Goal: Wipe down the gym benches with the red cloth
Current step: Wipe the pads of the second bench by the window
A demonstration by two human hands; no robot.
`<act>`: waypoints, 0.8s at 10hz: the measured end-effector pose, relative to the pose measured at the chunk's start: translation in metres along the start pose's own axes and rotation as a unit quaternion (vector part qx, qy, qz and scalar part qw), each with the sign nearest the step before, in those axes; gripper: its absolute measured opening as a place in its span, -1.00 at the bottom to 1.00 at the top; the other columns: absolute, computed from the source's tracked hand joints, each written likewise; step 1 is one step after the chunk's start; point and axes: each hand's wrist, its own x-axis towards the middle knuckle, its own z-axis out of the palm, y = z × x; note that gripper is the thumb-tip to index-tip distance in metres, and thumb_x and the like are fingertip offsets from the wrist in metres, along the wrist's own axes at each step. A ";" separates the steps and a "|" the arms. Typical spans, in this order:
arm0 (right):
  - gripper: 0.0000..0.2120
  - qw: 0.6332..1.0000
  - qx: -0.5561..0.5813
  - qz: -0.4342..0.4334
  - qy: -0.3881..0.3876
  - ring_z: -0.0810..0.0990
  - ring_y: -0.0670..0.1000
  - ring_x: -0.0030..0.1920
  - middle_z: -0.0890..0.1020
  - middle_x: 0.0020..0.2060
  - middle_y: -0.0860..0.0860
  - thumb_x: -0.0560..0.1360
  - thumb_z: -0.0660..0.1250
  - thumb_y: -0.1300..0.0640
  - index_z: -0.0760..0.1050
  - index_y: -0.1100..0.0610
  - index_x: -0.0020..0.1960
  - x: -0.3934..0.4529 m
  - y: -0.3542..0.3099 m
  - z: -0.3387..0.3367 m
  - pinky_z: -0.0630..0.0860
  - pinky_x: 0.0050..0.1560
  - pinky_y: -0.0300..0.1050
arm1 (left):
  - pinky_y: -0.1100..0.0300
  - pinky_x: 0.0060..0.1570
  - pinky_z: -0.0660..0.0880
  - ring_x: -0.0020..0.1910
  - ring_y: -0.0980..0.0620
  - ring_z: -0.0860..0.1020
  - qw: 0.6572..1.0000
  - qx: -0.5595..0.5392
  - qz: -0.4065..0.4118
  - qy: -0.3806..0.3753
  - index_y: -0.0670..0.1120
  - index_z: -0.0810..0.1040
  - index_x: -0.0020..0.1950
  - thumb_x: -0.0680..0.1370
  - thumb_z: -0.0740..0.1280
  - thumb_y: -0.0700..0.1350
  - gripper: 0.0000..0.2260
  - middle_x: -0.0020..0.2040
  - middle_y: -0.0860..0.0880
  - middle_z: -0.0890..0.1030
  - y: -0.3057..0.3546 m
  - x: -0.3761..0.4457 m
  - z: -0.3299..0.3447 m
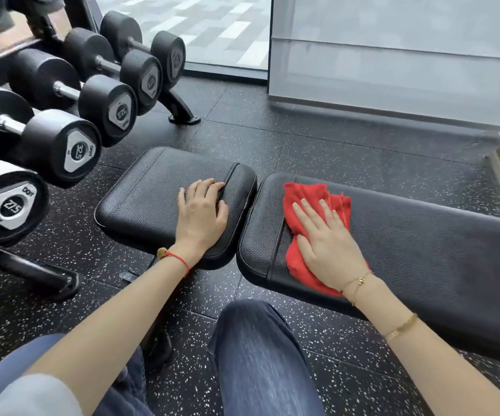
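- The long back pad (423,253) of the black bench runs to the right edge; the shorter seat pad (158,190) sits just beside its left end.
- Dumbbells (62,151) line a rack at left, their end plates reading "32.5" and "27.5".
- The red cloth (312,193) lies crumpled at the back pad's left end.
- The right hand (330,247) presses flat on the cloth, fingers straight.
- The left hand (202,214) rests on the seat pad's right edge, fingers loosely bent.

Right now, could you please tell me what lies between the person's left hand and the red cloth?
In the head view, only black padded bench and its seam gap separate the left hand from the red cloth.
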 end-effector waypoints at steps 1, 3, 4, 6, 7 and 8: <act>-0.43 0.996 0.003 0.086 0.009 -0.02 0.18 0.56 0.05 0.57 0.01 0.61 0.06 0.03 -0.01 0.05 0.57 0.015 0.030 -0.003 -0.08 0.55 0.08 | -0.18 0.50 0.09 0.45 -0.08 0.32 1.000 0.000 -0.002 -0.004 -0.06 0.45 0.39 0.58 0.23 -0.07 -0.63 0.42 -0.06 0.45 0.001 -0.001 -0.001; -0.43 0.992 0.045 0.122 -0.001 -0.09 0.22 0.55 0.01 0.57 0.06 0.61 0.02 0.03 -0.04 0.08 0.58 0.056 0.018 -0.008 -0.15 0.54 0.13 | -0.18 0.51 0.07 0.46 -0.08 0.30 1.000 -0.009 -0.006 -0.007 -0.07 0.44 0.40 0.58 0.23 -0.09 -0.63 0.42 -0.07 0.44 0.004 -0.002 -0.002; -0.42 0.998 0.053 0.045 0.006 -0.10 0.20 0.56 0.02 0.57 0.03 0.61 0.04 0.01 -0.04 0.06 0.58 0.035 -0.013 -0.001 -0.14 0.54 0.12 | -0.17 0.51 0.06 0.46 -0.09 0.29 1.000 -0.012 -0.006 -0.006 -0.08 0.44 0.40 0.58 0.22 -0.09 -0.63 0.42 -0.07 0.44 0.003 -0.002 -0.002; -0.42 0.999 0.044 0.002 0.008 -0.07 0.13 0.56 0.04 0.57 -0.04 0.60 0.05 0.00 -0.03 0.01 0.57 0.000 -0.002 0.002 -0.11 0.55 0.05 | -0.18 0.51 0.07 0.46 -0.09 0.29 1.000 -0.016 -0.001 -0.011 -0.07 0.44 0.40 0.59 0.22 -0.08 -0.63 0.43 -0.06 0.43 0.001 -0.002 -0.001; -0.43 0.997 0.045 0.065 0.016 -0.05 0.16 0.56 0.05 0.57 -0.02 0.60 0.07 0.03 0.00 0.02 0.57 0.008 0.023 0.001 -0.08 0.55 0.07 | -0.18 0.50 0.08 0.46 -0.09 0.30 1.000 -0.011 -0.001 -0.012 -0.07 0.44 0.40 0.59 0.22 -0.08 -0.63 0.43 -0.06 0.43 0.001 -0.002 -0.001; -0.44 0.989 0.049 0.136 0.019 -0.05 0.21 0.55 0.06 0.57 0.02 0.61 0.05 0.04 0.01 0.05 0.57 0.038 0.031 -0.003 -0.13 0.54 0.09 | -0.18 0.50 0.09 0.46 -0.09 0.30 1.000 -0.008 -0.003 -0.012 -0.07 0.44 0.40 0.59 0.22 -0.08 -0.63 0.43 -0.07 0.44 0.001 -0.002 -0.001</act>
